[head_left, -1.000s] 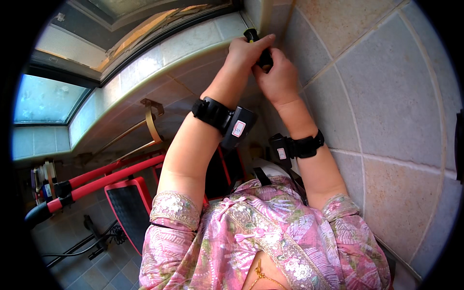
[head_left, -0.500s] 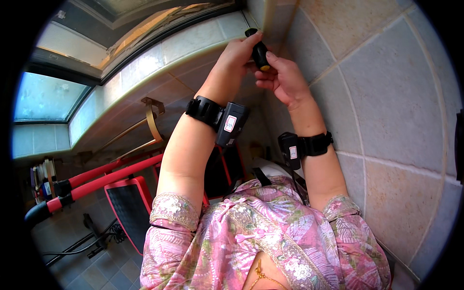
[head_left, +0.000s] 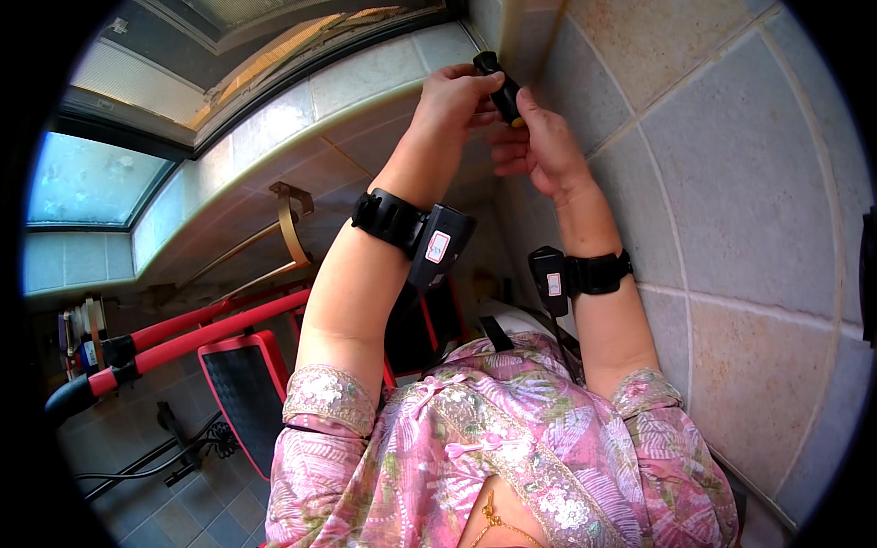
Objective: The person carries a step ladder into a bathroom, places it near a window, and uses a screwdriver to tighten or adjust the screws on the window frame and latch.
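A screwdriver (head_left: 501,91) with a black handle and a yellow butt end is held up high, close to the wall corner. Its thin shaft points up and away toward the tiled window ledge; what its tip meets I cannot make out. My left hand (head_left: 454,99) pinches the handle from the left, thumb lying across it near the shaft. On the other side, the thumb of my right hand (head_left: 546,144) rests along the handle by the butt end, with its fingers curled below.
A window (head_left: 100,183) with a dark frame and the tiled ledge (head_left: 343,89) lie at the left. A grey tiled wall (head_left: 740,164) stands close on my right. Under the ledge are a metal bar bracket (head_left: 290,228) and red-framed exercise equipment (head_left: 219,333). Black devices are strapped round both forearms.
The screwdriver handle has shifted slightly up and to the right and is tilted more. My left thumb has slid a little right, and my right hand has moved slightly up with it.
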Motion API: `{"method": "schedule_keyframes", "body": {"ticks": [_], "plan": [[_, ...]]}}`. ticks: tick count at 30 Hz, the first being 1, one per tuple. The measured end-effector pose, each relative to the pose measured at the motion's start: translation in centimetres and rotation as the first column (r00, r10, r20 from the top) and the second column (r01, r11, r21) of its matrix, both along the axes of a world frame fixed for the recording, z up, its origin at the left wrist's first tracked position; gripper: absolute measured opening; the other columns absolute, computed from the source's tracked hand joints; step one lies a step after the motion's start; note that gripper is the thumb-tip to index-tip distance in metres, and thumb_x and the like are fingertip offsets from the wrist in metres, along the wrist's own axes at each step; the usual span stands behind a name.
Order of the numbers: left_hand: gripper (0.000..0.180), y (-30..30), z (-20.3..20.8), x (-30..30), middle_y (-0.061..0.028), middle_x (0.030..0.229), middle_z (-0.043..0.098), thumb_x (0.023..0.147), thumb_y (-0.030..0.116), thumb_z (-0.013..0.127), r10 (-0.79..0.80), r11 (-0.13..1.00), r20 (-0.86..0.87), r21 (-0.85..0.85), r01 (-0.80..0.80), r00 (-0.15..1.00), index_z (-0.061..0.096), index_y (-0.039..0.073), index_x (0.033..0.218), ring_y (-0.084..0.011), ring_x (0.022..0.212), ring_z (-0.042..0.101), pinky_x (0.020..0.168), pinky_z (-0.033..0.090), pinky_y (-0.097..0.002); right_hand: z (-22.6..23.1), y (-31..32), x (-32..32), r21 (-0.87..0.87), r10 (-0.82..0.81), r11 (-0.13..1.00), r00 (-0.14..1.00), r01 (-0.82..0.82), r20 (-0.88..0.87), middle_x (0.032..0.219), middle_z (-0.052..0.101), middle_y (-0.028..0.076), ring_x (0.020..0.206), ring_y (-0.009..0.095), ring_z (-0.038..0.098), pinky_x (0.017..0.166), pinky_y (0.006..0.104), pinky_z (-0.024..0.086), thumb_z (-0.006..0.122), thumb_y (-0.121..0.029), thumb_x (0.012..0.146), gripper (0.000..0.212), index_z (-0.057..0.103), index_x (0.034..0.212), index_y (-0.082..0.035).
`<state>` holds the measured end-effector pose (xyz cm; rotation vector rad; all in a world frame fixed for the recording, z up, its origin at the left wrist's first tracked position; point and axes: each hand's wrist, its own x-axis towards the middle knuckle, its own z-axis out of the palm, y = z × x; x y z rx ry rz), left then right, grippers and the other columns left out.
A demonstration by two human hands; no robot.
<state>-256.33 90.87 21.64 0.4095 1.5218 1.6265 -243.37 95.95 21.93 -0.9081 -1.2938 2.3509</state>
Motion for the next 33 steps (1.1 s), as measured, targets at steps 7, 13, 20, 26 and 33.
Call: {"method": "schedule_keyframes", "body": {"ticks": [7,13,20,26,33], "plan": [[0.043,-0.2,0.3,0.5,-0.0064,0.077,0.058,0.075,0.019,0.064,0.042,0.998,-0.078,-0.050,-0.046,0.996,0.047,-0.003,0.108,-0.0105,0.059,0.057,0.046,0.048,-0.0206,-1.1,-0.5,-0.8,0.929,-0.388,0.356,0.921,0.106,0.043,0.073,0.059,0.018,0.066,0.031,0.058,0.061,0.0375,0.046,0.070,-0.021,0.063,0.031,0.053,0.079,-0.001],[0.037,-0.1,-0.2,-0.4,-0.0064,0.078,0.058,0.077,0.019,0.062,-0.027,0.999,0.010,0.023,0.027,1.000,0.050,-0.002,0.105,-0.0103,0.062,0.057,0.050,0.049,-0.0207,-2.9,0.8,-0.7,0.797,-0.184,0.570,0.977,0.199,-0.112,0.074,0.058,0.005,0.060,0.013,0.056,0.051,0.0249,0.046,0.066,-0.030,0.074,0.034,0.054,0.090,-0.002],[0.033,-0.4,-0.4,-0.2,-0.0062,0.080,0.059,0.078,0.020,0.060,-0.093,0.995,0.100,0.045,0.089,0.991,0.051,0.000,0.103,-0.0109,0.062,0.057,0.056,0.049,-0.0213,-1.3,0.5,-0.3,0.125,-0.047,0.991,0.999,0.045,0.008,0.071,0.056,0.006,0.058,0.015,0.056,0.047,0.0290,0.047,0.061,-0.034,0.077,0.034,0.055,0.084,-0.001],[0.029,0.0,0.5,0.3,-0.0055,0.076,0.058,0.077,0.018,0.062,-0.026,1.000,0.007,-0.012,0.026,1.000,0.054,-0.001,0.098,-0.0128,0.057,0.055,0.046,0.045,-0.0216,-1.1,-0.7,-1.1,0.996,-0.440,0.020,0.896,0.082,-0.065,0.069,0.058,0.004,0.058,0.012,0.057,0.051,0.0238,0.045,0.069,-0.029,0.070,0.035,0.053,0.084,-0.001],[0.027,0.1,-0.4,-0.5,-0.0070,0.080,0.059,0.080,0.019,0.057,-0.032,0.997,0.134,0.080,0.021,0.990,0.054,0.000,0.099,-0.0141,0.066,0.057,0.051,0.047,-0.0238,-0.4,0.8,0.0,0.304,-0.092,0.950,0.995,0.075,0.043,0.072,0.056,0.004,0.059,0.013,0.056,0.050,0.0244,0.048,0.064,-0.032,0.075,0.033,0.055,0.089,-0.004]]}}
